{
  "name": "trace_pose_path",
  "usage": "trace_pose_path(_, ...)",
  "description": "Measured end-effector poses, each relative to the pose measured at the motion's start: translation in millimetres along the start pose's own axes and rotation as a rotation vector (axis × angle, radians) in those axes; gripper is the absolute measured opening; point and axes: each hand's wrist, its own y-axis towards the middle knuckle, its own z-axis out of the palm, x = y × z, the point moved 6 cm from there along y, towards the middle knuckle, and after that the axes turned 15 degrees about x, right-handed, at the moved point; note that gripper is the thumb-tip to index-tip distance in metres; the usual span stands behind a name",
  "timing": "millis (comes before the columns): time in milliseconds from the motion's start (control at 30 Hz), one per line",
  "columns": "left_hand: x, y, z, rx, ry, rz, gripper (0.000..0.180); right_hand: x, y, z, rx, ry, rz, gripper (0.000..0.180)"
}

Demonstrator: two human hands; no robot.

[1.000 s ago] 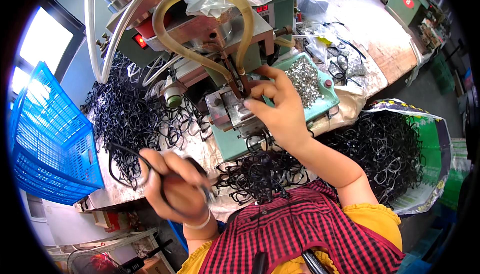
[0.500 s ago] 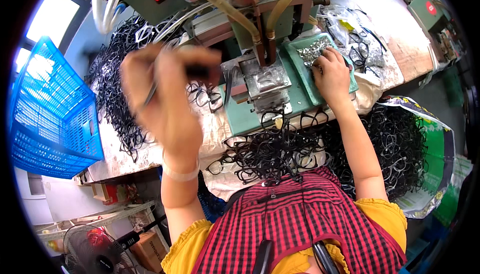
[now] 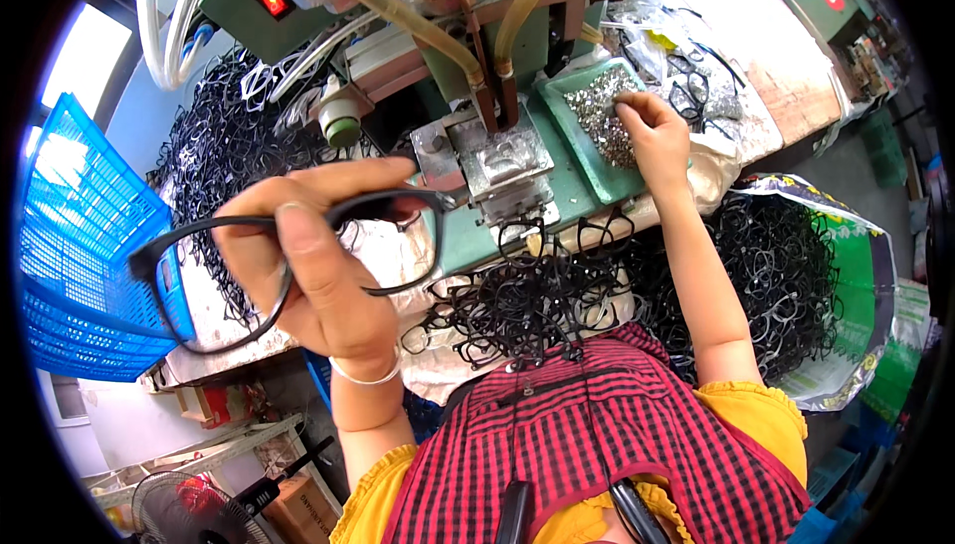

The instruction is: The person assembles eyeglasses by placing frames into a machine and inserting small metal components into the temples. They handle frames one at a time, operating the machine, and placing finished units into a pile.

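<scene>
Head view: I note the left hand point(image 3: 323, 271) raised close to the camera, fingers closed around a black eyeglass frame point(image 3: 288, 266), thumb across its front (the frame is held clear of the bench). The right hand point(image 3: 655, 131) reaches into the green tray point(image 3: 597, 171), fingertips pinched on the small metal parts point(image 3: 602, 116) heaped there. Between the hands stands the green press machine point(image 3: 487, 161). A heap of black frames point(image 3: 527, 295) lies at the bench edge; a blue crate point(image 3: 85, 256) stands left.
</scene>
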Motion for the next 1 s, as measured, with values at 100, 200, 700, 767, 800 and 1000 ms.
trace_pose_path(100, 12, 19, -5, -0.032, 0.108, -0.047, 0.02, 30, -10, 23, 0.198, 0.357, 0.018, 0.016)
trace_pose_path(200, 19, 18, 0, -0.111, 0.076, -0.028, 0.021, 86, -23, 61, 0.312, 0.399, -0.118, 0.015)
trace_pose_path(700, 21, 17, -6, -0.191, 0.067, -0.054, 0.022, 108, -43, 109, 0.262, 0.86, -0.066, 0.038)
trace_pose_path(767, 19, 11, -5, -0.132, 0.024, -0.081, 0.024, 121, -46, 101, 0.286, 0.726, -0.119, 0.043)
trace_pose_path(800, 17, 5, 2, -0.089, -0.024, -0.098, 0.024, 123, -50, 90, 0.298, 0.553, -0.196, 0.049)
trace_pose_path(1000, 55, -151, -49, 0.673, -0.058, -0.844, 0.026, 42, -88, -18, 0.617, -0.035, 0.161, 0.032)
